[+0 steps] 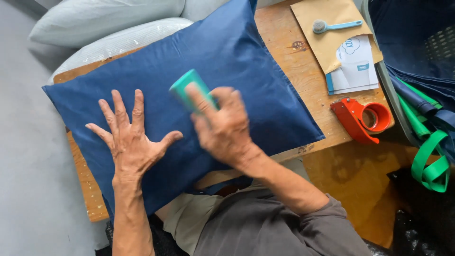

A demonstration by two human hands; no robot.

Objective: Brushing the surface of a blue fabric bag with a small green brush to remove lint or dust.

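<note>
At the far left lies grey floor, and behind the worktop (284, 35) two pale uncovered pillows (109, 21) lean against its back edge, apparently parked out of the way. A dark blue pillowcase-covered pillow (246, 52) lies across most of the wooden worktop, its near edge overhanging toward the person's lap. The left hand (128, 137) presses flat on the left half of the pillow, fingers spread wide and holding nothing; the open palm seems there to pin the fabric taut and keep the pillow from sliding. Just right of it, the right hand (225, 125) has its grip closed around a teal lint roller (189, 87), the visible end angled up and away over the middle of the pillow, low against the cloth as though being worked along the surface; whether it touches the fabric is hidden by the fingers. Further right, on bare wood, sit a brown paper envelope (322, 50) with a small teal brush (334, 26) resting on it and a white and blue printed packet (355, 66) partly tucked beneath. Near the worktop's right edge stands a red tape dispenser (362, 118), within easy reach. At the far right a bin holds dark blue fabric with green straps (431, 161) hanging out.
</note>
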